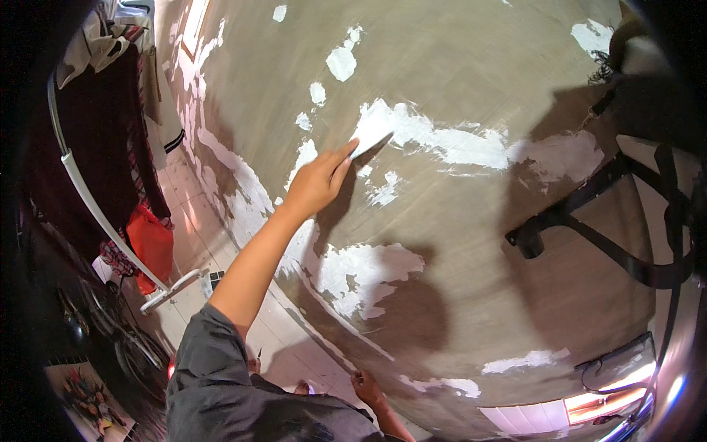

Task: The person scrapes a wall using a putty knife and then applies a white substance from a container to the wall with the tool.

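Note:
My left hand point(318, 183) reaches up to a grey-brown wall point(456, 214) and grips a putty knife point(372, 141), with a finger stretched along it. The pale blade lies against a smear of white putty point(464, 146) that runs to the right across the wall. More white patches surround it, such as a broad one point(357, 276) below my wrist. Low beside my body, near the foot of the wall, my right hand point(364, 386) has its fingers curled. What it holds, if anything, is too small to make out.
On the left stands a white-framed rack point(96, 199) hung with dark clothes and a red bag point(150, 239). Pale floor tiles point(191, 199) run along the wall. Black straps point(626, 265) hang at the right. A bright window opening point(611, 398) is at the lower right.

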Tool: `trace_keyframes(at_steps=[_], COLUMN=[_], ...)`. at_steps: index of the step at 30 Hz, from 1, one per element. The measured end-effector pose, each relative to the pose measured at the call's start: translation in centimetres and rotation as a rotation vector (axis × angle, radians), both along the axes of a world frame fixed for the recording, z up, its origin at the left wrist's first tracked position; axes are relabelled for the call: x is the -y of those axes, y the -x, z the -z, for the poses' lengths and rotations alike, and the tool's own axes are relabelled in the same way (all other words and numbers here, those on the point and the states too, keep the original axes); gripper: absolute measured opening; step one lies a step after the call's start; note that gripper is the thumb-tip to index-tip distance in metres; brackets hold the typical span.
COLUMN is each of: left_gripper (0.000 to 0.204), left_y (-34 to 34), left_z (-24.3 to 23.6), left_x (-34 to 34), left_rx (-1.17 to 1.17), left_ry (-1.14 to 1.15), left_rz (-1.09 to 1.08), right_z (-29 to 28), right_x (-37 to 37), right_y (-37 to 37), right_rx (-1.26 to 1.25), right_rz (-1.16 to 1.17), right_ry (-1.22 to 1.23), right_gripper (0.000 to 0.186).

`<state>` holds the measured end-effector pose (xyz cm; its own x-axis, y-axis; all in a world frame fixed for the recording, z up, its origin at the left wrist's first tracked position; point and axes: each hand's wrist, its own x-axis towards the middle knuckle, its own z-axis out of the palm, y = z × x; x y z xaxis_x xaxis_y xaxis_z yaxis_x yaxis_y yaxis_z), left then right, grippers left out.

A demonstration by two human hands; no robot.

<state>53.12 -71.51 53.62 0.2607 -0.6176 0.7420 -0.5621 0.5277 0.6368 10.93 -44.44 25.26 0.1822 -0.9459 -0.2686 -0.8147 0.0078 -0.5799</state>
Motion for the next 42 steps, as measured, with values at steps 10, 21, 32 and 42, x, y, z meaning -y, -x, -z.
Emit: trace_keyframes(at_steps=[10,21,32,42], left_gripper=[0.04,0.037,0.041,0.043], left_y=[2.8,4.9,15.5,18.0], left_z=[0.5,-7.7,-5.1,-12.0], left_x=[0.1,-1.4,-7.1,-6.0], left_rx=[0.004,-0.098,0.017,0.024], left_ry=[-0.109,0.102,-0.075,0.092], left_rz=[0.01,-0.007,0.16,0.08], right_z=[0.9,1.0,1.2,0.3], right_x=[-1.5,-1.3,-1.4,-1.9], right_y=[1.8,2.6,3.1,4.1], right_rx=[-0.01,-0.011,0.005,-0.007], right_rz=[0.029,0.011,0.059,0.044], right_ry=[-0.04,0.056,-0.065,-0.032], right_gripper=[0.032,0.03,0.038,0.037])
